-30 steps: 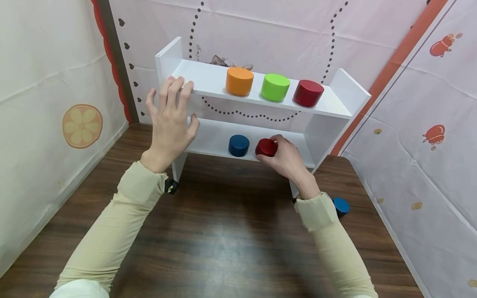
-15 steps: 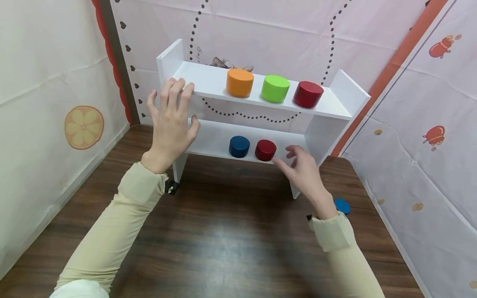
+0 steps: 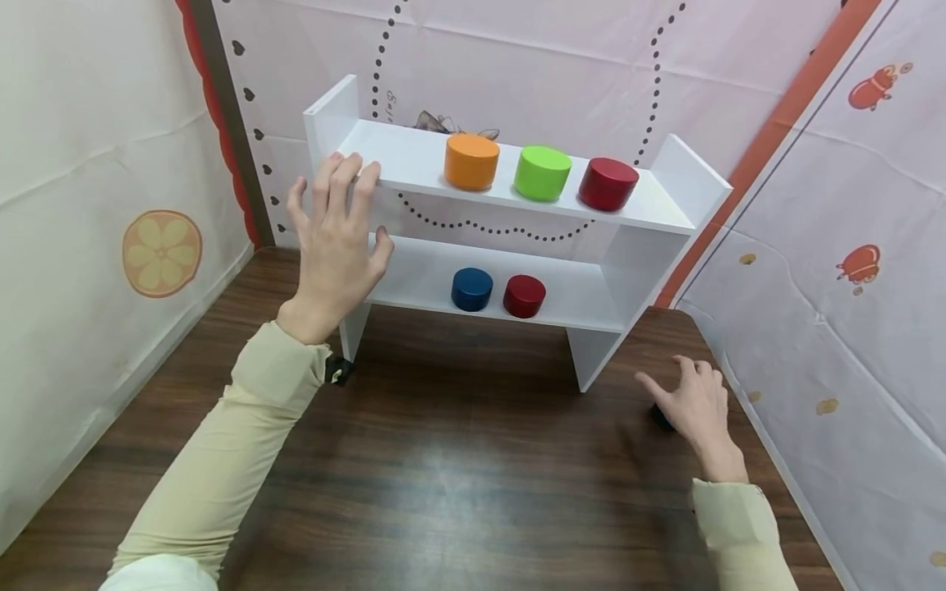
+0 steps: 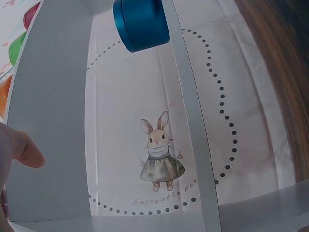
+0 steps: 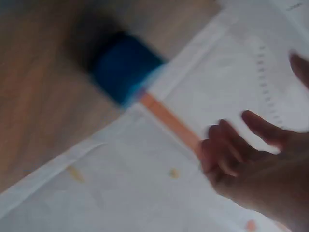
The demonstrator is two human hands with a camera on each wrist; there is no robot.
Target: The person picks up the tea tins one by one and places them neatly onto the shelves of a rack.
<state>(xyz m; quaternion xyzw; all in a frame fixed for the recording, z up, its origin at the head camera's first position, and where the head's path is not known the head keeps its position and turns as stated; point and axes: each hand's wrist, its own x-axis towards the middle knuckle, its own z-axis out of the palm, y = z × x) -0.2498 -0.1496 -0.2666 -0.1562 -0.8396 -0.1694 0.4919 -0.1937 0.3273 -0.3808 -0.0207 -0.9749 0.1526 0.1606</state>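
Observation:
A white two-tier shelf [image 3: 421, 156] stands on the table. My left hand [image 3: 332, 246] holds the left front edge of its upper board, fingers bent over the top and the thumb [image 4: 29, 152] below in the left wrist view. To the right of the shelf, my right hand [image 3: 698, 406] is spread above a blue round tin [image 5: 125, 70] on the table, apart from it; the hand mostly hides that tin in the head view. On the lower board sit a blue tin [image 3: 471, 290] and a red tin [image 3: 524, 296], side by side.
The upper board bears an orange tin [image 3: 471, 162], a green tin [image 3: 543, 173] and a red tin [image 3: 608, 184] in a row. Printed cloth walls [image 3: 517, 49] enclose the back and sides of the brown wooden table [image 3: 443, 460].
My right hand has let go of the red tin on the lower board and moved right and toward me, over the blue tin on the table. My left hand stays on the shelf.

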